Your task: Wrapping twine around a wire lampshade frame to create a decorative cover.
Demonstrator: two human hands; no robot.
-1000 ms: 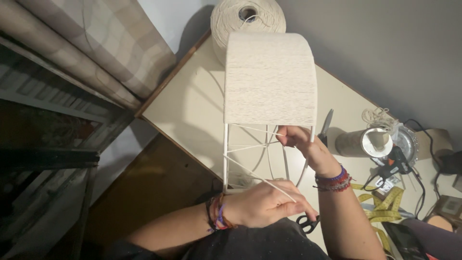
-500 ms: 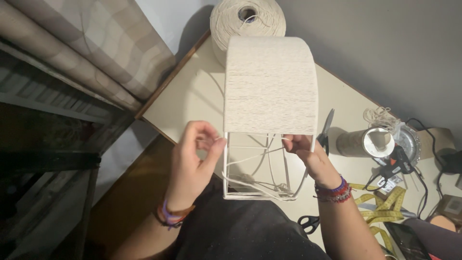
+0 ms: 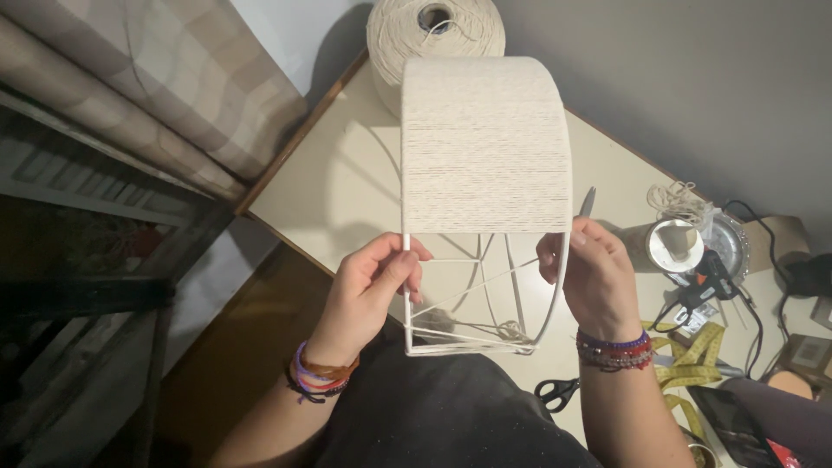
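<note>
A white wire lampshade frame (image 3: 485, 348) lies across my lap and the table edge, its upper part wrapped in tight rows of cream cord (image 3: 485, 143). My left hand (image 3: 373, 290) pinches the frame's left upright rod just below the wrapped part. My right hand (image 3: 594, 273) grips the right upright rod at the same height. A loose strand of cord (image 3: 472, 286) runs diagonally inside the bare part of the frame. Behind the frame stands a large cone of cream cord (image 3: 433, 39).
The cream table (image 3: 338, 191) carries a cardboard tube (image 3: 672, 247), a black glue gun (image 3: 706, 286), a yellow tape measure (image 3: 693, 360), black-handled scissors (image 3: 559, 392) and a bundle of cord (image 3: 676, 201). A checked curtain (image 3: 173, 95) hangs on the left.
My left hand came up from my lap to the frame's left rod. My right hand moved from inside the frame to the outside of the right rod.
</note>
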